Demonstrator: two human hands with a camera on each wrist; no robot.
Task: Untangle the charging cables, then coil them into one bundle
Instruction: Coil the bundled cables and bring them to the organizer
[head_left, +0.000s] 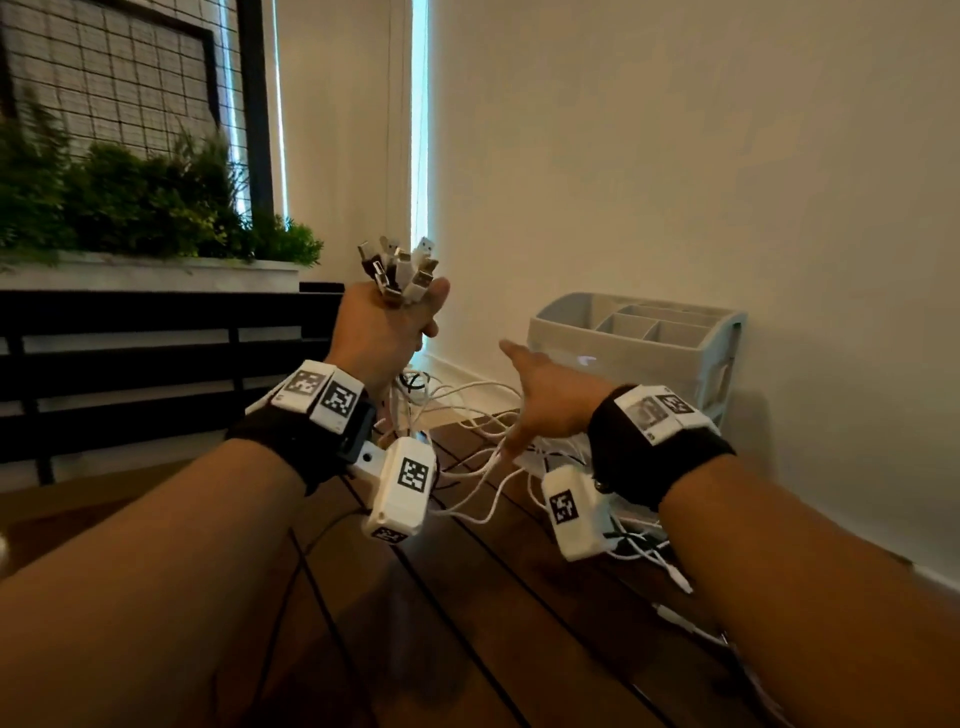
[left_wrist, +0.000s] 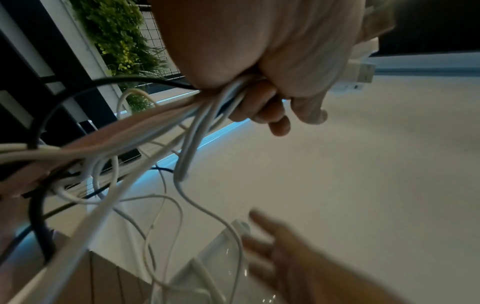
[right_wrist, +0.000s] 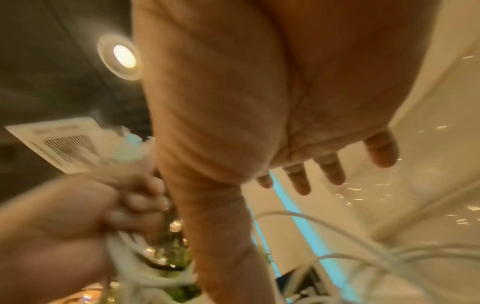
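Note:
My left hand (head_left: 387, 325) is raised in a fist round a bunch of charging cables, with several USB plugs (head_left: 400, 270) sticking up out of it. The cables (head_left: 467, 415), mostly white with a black one among them, hang from the fist down to the wooden surface in loose loops. In the left wrist view the curled fingers (left_wrist: 262, 107) clamp the white cables (left_wrist: 192, 133). My right hand (head_left: 545, 397) hovers to the right of the fist, fingers straight and spread, holding nothing; white cables run just beneath it. The right wrist view shows its open palm (right_wrist: 285, 102) and straight fingers (right_wrist: 330, 170).
A pale plastic organiser with compartments (head_left: 639, 332) stands against the wall (head_left: 675, 156) behind the right hand. More white cable ends (head_left: 670, 566) lie on the dark wooden surface (head_left: 467, 623). A planter of green plants (head_left: 130, 208) tops a black slatted rail on the left.

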